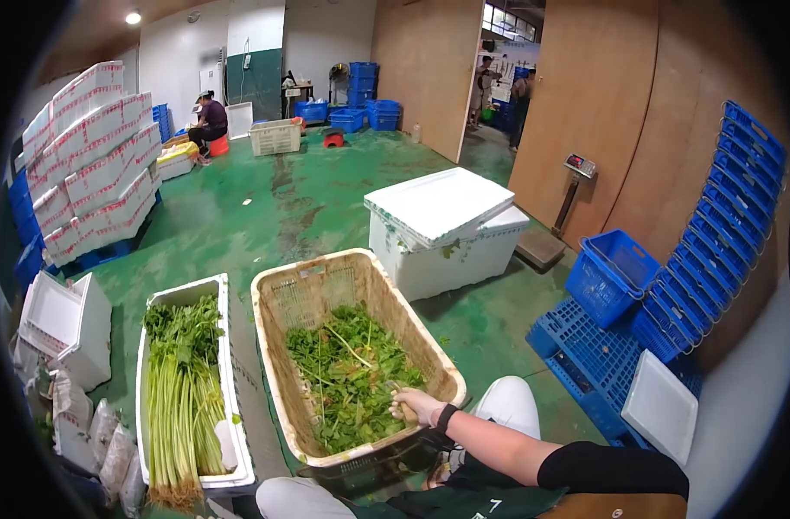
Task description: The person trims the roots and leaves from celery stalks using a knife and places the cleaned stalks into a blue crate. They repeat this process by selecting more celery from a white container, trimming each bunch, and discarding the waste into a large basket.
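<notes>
A large cream plastic crate stands before me, its bottom covered with green leaves and loose stems. My right hand is over the crate's near right side, just above the leaves. Its fingers are curled together, and what they hold, if anything, is too small to make out. A dark band circles that wrist. Left of the crate, a white foam box holds long celery stalks, leaves at the far end and roots toward me. My left hand does not show.
White foam boxes stand beyond the crate, near a floor scale. Blue pallets, a blue basket and stacked blue crates are at right. Wrapped foam boxes rise at left; a seated person is farther back.
</notes>
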`<state>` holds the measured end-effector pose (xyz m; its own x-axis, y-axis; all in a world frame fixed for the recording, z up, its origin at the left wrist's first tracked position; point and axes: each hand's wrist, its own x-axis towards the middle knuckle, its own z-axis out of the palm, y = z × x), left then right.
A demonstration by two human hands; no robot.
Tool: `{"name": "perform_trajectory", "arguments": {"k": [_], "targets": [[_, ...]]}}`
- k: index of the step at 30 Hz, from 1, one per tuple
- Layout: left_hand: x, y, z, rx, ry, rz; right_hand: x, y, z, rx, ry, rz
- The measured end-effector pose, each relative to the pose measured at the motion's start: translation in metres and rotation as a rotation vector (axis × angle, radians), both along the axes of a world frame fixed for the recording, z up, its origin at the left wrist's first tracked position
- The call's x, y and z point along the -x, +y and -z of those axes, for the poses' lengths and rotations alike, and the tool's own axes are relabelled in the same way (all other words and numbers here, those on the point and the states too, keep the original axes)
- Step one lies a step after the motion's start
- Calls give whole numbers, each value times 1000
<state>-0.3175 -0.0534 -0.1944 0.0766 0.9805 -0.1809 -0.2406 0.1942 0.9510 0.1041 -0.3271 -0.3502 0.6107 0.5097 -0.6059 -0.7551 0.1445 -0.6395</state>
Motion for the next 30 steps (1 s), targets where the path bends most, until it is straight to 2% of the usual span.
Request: {"name": "perform_trajectory", "arguments": {"k": [3, 4, 5, 6, 7, 9, 10, 12, 15, 16, 18, 21, 22, 27, 30], "targets": [[-42, 9, -33, -97, -31, 100, 2, 1, -9, 24, -10, 18], [-52, 10, -38, -127, -42, 136, -2, -1, -3, 29, -84, -87], [-56, 23, -20, -42, -330, 205, -5, -2, 4, 33, -157, -191], [-69, 28, -13, 64, -479, 247, -9, -4, 11, 41, -161, -188], [-85, 33, -11, 130, -655, 431, -11, -4, 11, 80, -99, -218], [-120, 22, -17, 337, -810, 616, -19, -7, 27, 75, -11, -256], [-141, 7, -29, 438, -757, 638, -17, -6, 21, 81, -13, -255], [-184, 0, -13, 544, -739, 927, -7, -4, 0, -39, 162, -155], [-234, -34, -18, 724, -477, 979, -10, -8, 1, -30, 198, -183], [-247, -39, 3, 725, -485, 1059, -8, -6, -4, 0, 192, -179], [-269, -45, 32, 788, -432, 1088, -10, -8, -6, 5, 203, -202], [-276, -44, 52, 847, -328, 1054, -9, -8, -7, 32, 63, -237], [-277, -41, 53, 864, -267, 1041, -9, -8, -8, 27, 69, -237], [-287, -24, 52, 771, -311, 959, -8, -10, -9, -7, 91, -232], [-286, -19, 60, 804, -273, 937, -7, -7, -6, -1, 97, -197]]}}
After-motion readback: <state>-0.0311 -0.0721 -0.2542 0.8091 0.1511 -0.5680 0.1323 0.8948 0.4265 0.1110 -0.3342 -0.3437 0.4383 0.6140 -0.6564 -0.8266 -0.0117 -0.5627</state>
